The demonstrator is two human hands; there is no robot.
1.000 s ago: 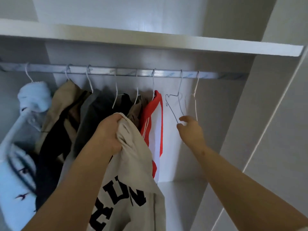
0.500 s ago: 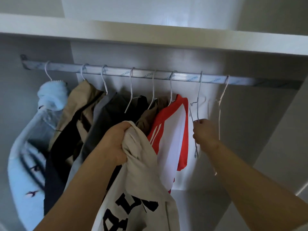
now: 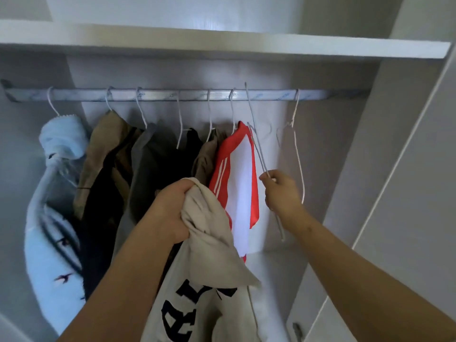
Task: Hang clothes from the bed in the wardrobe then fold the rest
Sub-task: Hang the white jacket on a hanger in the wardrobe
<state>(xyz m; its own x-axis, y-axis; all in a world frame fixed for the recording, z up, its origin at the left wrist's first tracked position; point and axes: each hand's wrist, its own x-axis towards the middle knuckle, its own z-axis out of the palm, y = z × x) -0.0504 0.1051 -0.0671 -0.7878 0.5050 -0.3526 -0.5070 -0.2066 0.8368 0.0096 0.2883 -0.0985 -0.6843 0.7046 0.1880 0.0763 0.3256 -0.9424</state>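
Observation:
My left hand (image 3: 170, 213) grips a bunched beige garment with dark block letters (image 3: 204, 275), held up in front of the hanging clothes. My right hand (image 3: 281, 191) holds a thin wire hanger (image 3: 256, 144), tilted, its hook raised just above the metal rail (image 3: 192, 94). Another empty white hanger (image 3: 296, 149) hangs on the rail right behind that hand. Several garments hang along the rail: a light blue hoodie (image 3: 54, 198), tan and dark pieces, and a red and white shirt (image 3: 237, 183).
A white shelf (image 3: 222, 44) runs above the rail. The wardrobe's right side panel (image 3: 350, 169) and a door edge (image 3: 404, 183) stand close to my right arm. The rail's right end carries nothing beyond the white hanger.
My right hand has lifted the wire hanger so its hook is off the rail and the hanger tilts. My left hand keeps holding the beige garment in much the same place.

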